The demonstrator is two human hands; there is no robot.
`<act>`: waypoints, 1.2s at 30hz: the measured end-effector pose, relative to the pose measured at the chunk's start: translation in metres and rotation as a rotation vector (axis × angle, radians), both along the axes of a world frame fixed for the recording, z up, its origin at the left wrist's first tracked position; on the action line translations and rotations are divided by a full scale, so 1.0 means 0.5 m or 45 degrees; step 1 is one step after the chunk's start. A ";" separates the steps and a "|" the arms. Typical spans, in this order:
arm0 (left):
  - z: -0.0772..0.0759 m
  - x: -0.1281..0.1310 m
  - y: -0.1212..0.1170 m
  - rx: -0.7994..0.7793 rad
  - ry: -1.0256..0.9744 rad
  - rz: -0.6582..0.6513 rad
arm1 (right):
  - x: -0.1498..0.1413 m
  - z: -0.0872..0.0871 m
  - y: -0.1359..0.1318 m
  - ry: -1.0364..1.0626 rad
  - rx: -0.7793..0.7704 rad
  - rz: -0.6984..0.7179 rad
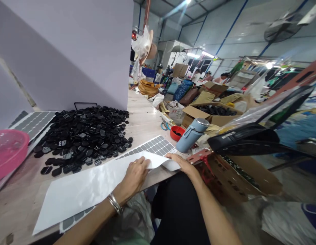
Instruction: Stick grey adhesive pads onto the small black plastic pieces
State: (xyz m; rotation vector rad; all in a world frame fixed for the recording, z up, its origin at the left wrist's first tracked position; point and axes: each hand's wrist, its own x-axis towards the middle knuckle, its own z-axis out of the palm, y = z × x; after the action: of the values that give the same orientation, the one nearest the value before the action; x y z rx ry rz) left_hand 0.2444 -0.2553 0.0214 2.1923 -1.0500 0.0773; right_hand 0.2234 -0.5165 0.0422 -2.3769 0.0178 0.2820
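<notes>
A long white sheet [96, 185] lies aslant across the front of the table, its right end lifted and bent. My left hand [136, 173], with silver bangles at the wrist, has its fingers curled on the sheet near the bend. The raised right end is pinched by my right hand [182, 162], whose fingertips are partly hidden. Under and behind the white sheet lies a sticker sheet [158, 144] with rows of grey rounded shapes. More grey shapes show below its front edge. A large heap of small black plastic pieces [89, 136] is just beyond my left hand.
On the left stand a pink basket [10, 153] and more grey-patterned sheets [36, 124]. A blue-grey bottle [192, 134], a red bowl [177, 132] and blue-handled scissors [165, 126] sit at the right. Cartons [221, 115] and bags fill the floor beyond; people sit far back.
</notes>
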 end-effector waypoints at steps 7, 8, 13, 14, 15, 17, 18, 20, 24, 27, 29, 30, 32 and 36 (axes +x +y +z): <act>0.019 0.025 0.034 -0.695 0.827 0.225 | -0.007 0.013 0.046 0.059 0.135 -0.099; 0.017 0.028 0.037 -0.722 0.870 0.258 | -0.016 0.014 0.057 0.053 0.168 -0.115; 0.006 0.021 0.040 -0.694 0.904 0.316 | -0.110 0.031 0.108 0.074 0.380 -0.295; 0.008 0.014 0.040 -0.685 0.882 0.312 | -0.135 0.031 0.119 0.105 0.493 -0.370; 0.012 0.007 0.039 -0.674 0.848 0.311 | -0.158 0.028 0.131 0.158 0.665 -0.458; 0.022 -0.008 0.039 -0.634 0.762 0.321 | -0.200 0.012 0.156 0.300 1.067 -0.597; 0.027 -0.017 0.039 -0.608 0.718 0.325 | -0.216 -0.001 0.169 0.381 1.250 -0.627; 0.036 -0.033 0.042 -0.545 0.608 0.303 | -0.236 -0.027 0.190 0.426 1.542 -0.668; 0.038 -0.059 0.057 -0.380 0.195 0.156 | -0.236 -0.047 0.199 0.275 1.900 -0.714; 0.030 -0.077 0.070 -0.195 -0.104 -0.011 | -0.225 -0.029 0.184 0.224 1.999 -0.762; 0.022 -0.090 0.075 -0.091 -0.248 -0.088 | -0.225 -0.015 0.171 0.176 1.965 -0.868; 0.019 -0.097 0.076 -0.050 -0.314 -0.109 | -0.228 -0.009 0.166 0.154 1.909 -0.932; 0.014 -0.112 0.076 0.032 -0.421 -0.140 | -0.239 0.000 0.154 0.137 1.748 -1.047; 0.016 -0.139 0.071 0.235 -0.527 -0.245 | -0.273 0.007 0.121 0.201 1.454 -1.119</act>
State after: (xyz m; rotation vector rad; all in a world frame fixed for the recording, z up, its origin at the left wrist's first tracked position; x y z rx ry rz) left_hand 0.1752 -0.2200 0.0296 2.2805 -1.5464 0.3730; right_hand 0.0870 -0.4560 0.0457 -1.0518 0.7418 0.0117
